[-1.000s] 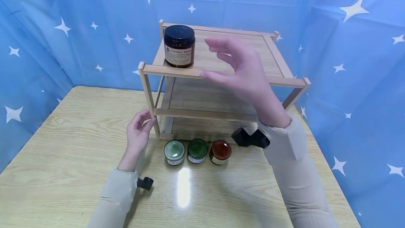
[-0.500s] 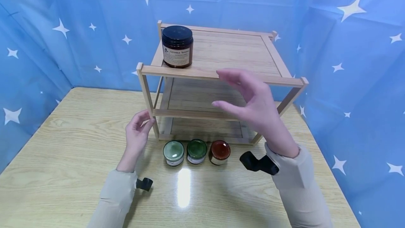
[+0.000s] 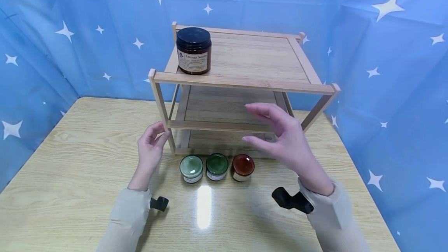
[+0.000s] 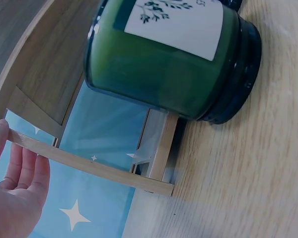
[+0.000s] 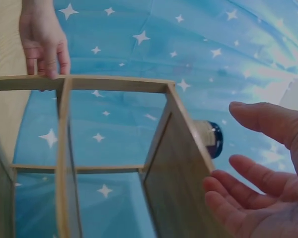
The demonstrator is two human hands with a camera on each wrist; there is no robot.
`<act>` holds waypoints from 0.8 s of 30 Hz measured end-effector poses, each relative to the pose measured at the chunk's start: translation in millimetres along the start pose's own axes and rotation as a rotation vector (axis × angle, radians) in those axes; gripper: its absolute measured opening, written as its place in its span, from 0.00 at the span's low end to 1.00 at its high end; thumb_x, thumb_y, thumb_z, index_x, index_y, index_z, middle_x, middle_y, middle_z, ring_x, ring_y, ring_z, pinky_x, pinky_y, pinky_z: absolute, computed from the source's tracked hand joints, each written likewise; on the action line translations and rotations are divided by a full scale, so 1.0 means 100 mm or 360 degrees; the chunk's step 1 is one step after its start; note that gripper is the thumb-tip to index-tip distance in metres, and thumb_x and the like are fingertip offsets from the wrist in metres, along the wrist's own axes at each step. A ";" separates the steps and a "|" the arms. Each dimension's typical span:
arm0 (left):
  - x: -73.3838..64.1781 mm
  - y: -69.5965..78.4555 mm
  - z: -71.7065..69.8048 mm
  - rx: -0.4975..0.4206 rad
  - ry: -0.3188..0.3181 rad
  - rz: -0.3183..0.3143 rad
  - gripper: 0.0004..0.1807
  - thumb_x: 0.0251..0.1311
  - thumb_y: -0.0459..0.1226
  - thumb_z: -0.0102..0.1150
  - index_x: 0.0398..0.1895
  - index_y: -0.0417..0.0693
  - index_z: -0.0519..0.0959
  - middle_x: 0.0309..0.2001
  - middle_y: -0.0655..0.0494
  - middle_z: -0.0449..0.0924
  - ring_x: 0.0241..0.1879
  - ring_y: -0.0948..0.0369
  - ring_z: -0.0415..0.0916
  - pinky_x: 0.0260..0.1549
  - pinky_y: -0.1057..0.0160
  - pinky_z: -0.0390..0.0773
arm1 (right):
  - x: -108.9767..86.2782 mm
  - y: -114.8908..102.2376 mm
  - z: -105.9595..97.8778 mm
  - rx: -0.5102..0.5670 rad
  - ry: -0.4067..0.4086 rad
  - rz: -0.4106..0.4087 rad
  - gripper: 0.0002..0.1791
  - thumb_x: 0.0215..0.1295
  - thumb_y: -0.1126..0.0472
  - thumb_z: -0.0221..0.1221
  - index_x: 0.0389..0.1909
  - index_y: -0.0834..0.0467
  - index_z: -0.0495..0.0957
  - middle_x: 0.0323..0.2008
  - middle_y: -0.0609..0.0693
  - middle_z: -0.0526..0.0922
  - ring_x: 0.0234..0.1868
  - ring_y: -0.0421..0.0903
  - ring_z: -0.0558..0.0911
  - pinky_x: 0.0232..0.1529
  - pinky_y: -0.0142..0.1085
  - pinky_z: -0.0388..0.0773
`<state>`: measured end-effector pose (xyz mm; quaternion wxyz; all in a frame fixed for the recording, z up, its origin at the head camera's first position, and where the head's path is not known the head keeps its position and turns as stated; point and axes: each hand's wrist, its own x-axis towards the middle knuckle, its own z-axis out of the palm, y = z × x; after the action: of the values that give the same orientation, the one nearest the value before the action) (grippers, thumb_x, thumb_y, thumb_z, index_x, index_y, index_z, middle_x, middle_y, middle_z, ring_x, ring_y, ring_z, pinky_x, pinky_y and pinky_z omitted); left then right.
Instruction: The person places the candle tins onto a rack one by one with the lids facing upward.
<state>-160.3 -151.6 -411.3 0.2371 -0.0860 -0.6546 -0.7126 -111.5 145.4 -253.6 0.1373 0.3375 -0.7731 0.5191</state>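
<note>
Wood-grained tabletop [image 3: 84, 166], angular wooden rack [image 3: 241, 82] in left grip [image 3: 151, 144]

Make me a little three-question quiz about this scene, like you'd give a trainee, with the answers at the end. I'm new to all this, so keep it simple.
1. What is the person's left grip pinching?
2. True or false: the right grip is wrapped round a jar.
3. Put these in order from left to right, as the head view shows them: red jar, pale green jar, dark green jar.

Key
1. The front left post of the wooden rack.
2. False; it holds nothing.
3. Pale green jar, dark green jar, red jar.
</note>
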 end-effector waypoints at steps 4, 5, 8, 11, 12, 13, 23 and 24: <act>0.00 0.00 0.00 -0.0007 0.0000 -0.0001 0.14 0.56 0.16 0.51 0.46 0.20 0.69 0.39 0.65 0.78 0.42 0.67 0.75 0.48 0.71 0.78 | -0.11 0.09 0.01 -0.0008 -0.0017 0.0089 0.31 0.42 0.82 0.67 0.52 0.71 0.72 0.52 0.58 0.76 0.57 0.48 0.74 0.61 0.36 0.71; -0.01 0.00 0.00 -0.0005 0.0000 -0.0003 0.14 0.56 0.16 0.51 0.47 0.20 0.69 0.39 0.65 0.78 0.42 0.67 0.75 0.48 0.71 0.78 | -0.14 0.12 0.01 -0.0008 -0.0022 0.0116 0.31 0.42 0.81 0.66 0.53 0.71 0.72 0.52 0.58 0.76 0.57 0.47 0.74 0.61 0.35 0.71; -0.01 0.00 0.00 0.0006 0.0000 -0.0009 0.14 0.56 0.17 0.51 0.47 0.20 0.69 0.39 0.65 0.78 0.42 0.67 0.75 0.48 0.72 0.78 | -0.24 0.21 0.03 -0.0009 -0.0028 0.0197 0.30 0.44 0.80 0.67 0.52 0.71 0.72 0.52 0.60 0.76 0.55 0.50 0.75 0.59 0.32 0.72; -0.01 0.00 0.00 0.0018 0.0003 -0.0016 0.14 0.56 0.17 0.51 0.47 0.20 0.69 0.39 0.66 0.78 0.43 0.67 0.75 0.47 0.72 0.78 | -0.34 0.33 0.07 -0.0041 -0.0046 0.0266 0.30 0.45 0.78 0.67 0.52 0.70 0.72 0.52 0.61 0.76 0.55 0.49 0.75 0.58 0.32 0.73; -0.01 0.00 0.00 0.0017 0.0005 -0.0018 0.14 0.56 0.17 0.51 0.47 0.20 0.69 0.39 0.66 0.78 0.43 0.67 0.75 0.47 0.72 0.78 | -0.37 0.37 0.08 -0.0059 -0.0053 0.0289 0.29 0.45 0.77 0.68 0.52 0.70 0.72 0.52 0.61 0.76 0.54 0.50 0.76 0.58 0.34 0.74; 0.00 0.00 0.00 0.0017 0.0005 -0.0020 0.14 0.56 0.17 0.51 0.47 0.20 0.69 0.39 0.66 0.78 0.43 0.67 0.75 0.47 0.72 0.78 | -0.40 0.41 0.10 -0.0082 -0.0062 0.0315 0.29 0.45 0.76 0.68 0.52 0.69 0.72 0.52 0.60 0.77 0.54 0.50 0.76 0.57 0.36 0.74; 0.00 0.00 0.00 -0.0003 0.0010 -0.0048 0.14 0.57 0.18 0.52 0.47 0.29 0.74 0.41 0.63 0.77 0.43 0.65 0.75 0.49 0.70 0.78 | -0.68 0.71 0.19 -0.0198 -0.0133 0.0606 0.27 0.50 0.68 0.69 0.53 0.63 0.74 0.50 0.57 0.79 0.51 0.55 0.78 0.55 0.47 0.75; 0.00 0.00 0.00 0.0001 0.0009 -0.0047 0.14 0.57 0.18 0.52 0.47 0.28 0.73 0.41 0.63 0.78 0.43 0.64 0.75 0.49 0.70 0.78 | -0.71 0.74 0.20 -0.0205 -0.0142 0.0621 0.27 0.50 0.67 0.69 0.53 0.63 0.74 0.49 0.57 0.79 0.51 0.55 0.78 0.55 0.48 0.76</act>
<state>-160.4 -151.5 -411.3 0.2284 -0.0744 -0.6553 -0.7161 -105.8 171.9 -354.0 0.0211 0.1946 -0.8608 0.4698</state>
